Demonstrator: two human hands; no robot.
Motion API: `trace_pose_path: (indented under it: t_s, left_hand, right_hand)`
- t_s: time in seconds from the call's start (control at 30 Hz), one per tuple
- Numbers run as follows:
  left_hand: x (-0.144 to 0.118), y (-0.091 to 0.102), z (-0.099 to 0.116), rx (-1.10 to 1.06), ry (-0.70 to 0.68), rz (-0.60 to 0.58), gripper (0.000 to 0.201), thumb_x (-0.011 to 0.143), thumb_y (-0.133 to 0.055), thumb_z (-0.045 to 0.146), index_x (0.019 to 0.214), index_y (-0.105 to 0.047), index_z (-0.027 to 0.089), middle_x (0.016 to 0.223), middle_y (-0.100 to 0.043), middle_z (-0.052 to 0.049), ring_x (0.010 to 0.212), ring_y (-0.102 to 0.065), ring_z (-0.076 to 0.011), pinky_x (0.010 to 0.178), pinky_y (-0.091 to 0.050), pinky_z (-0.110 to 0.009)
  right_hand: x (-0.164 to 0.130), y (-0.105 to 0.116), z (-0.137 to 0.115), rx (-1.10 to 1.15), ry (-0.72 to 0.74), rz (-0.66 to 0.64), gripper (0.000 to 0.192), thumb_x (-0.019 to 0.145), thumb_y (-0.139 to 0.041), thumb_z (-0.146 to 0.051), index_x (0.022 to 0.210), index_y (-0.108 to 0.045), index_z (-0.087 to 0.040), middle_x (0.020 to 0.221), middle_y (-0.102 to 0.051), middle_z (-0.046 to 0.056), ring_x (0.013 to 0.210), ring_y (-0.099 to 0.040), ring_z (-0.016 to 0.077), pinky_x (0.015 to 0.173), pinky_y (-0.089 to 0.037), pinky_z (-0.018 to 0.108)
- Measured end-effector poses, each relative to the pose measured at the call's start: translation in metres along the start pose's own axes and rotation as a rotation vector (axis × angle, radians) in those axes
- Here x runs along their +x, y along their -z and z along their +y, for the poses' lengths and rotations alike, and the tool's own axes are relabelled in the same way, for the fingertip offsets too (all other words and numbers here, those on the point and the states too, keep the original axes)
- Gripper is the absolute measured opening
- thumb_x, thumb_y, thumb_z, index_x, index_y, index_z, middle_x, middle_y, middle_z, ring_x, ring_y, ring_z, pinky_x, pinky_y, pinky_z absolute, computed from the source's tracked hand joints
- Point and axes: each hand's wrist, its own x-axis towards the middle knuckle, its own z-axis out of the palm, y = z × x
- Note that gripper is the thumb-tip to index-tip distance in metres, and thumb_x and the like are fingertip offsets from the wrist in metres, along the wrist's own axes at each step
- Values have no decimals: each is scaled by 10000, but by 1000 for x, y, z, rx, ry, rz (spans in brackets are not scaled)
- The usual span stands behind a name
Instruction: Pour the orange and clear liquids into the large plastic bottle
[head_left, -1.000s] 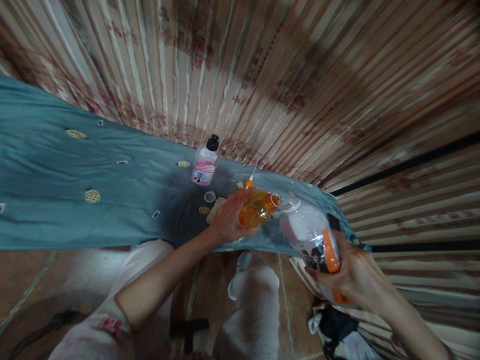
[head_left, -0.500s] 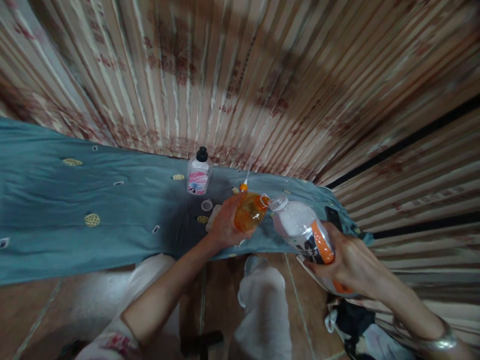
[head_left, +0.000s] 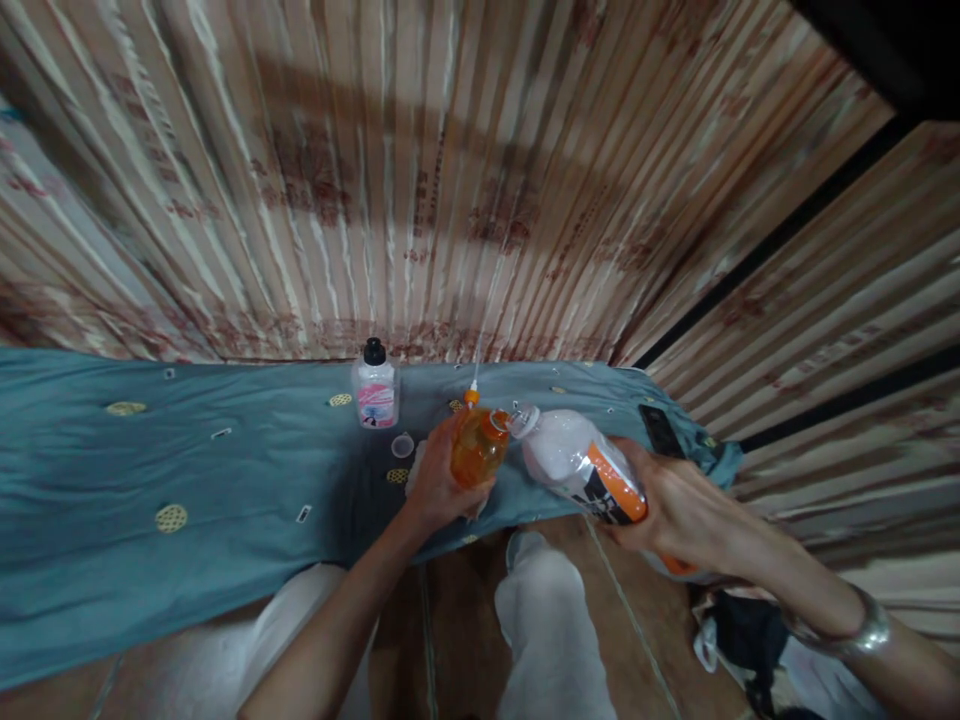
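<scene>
Compared with a second ago, the dark phone (head_left: 660, 430) by the teal cloth's (head_left: 247, 560) right end shows farther clear of the right hand (head_left: 667, 495), which remains clamped round the large clear bottle (head_left: 562, 450). The left hand (head_left: 439, 480) still grips the orange bottle (head_left: 476, 455) above the near edge; mouths meet or nearly so, hard to tell. Toward the far edge stand the black-capped bottle (head_left: 376, 395) and an orange nozzle (head_left: 471, 396); a small cup-like cap (head_left: 402, 445) lies nearer.
</scene>
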Motion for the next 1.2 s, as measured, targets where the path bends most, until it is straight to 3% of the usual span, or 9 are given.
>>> trace_pose_path:
  t_s: [0.2,0.93,1.2]
  left_hand:
    - [1,0,1,4,19,-1,1200,799,-1091,324,1867,-544,363,1786,-782,-194,1670,-764,-491,1470,-597,-800]
    - [1,-3,-3,21,-2,-2,1286,776,-1096,292,1927,-528,380,1795,-769,-186,1697,-733,-502,1462,-604,-802]
    - [1,-5,-2,3,-4,3,1203,789,-1085,318,1876,-568,327,1790,-776,-198,1697,-740,-493,1471,-590,-795]
  right_hand:
    - [0,-2,-1,-22,-33,-48,548,814,-795,-399,1328,-794,-210,865,-890,30,721,-874,311,680,-594,353]
    - [1,2,-4,16,-23,-10,393,807,-823,-425,1172,-749,-298,815,-881,-5,672,-846,289,656,-604,353]
    - [2,6,-6,15,-39,-27,412,780,-806,-430,1162,-737,-293,829,-880,2,677,-844,294,654,-594,355]
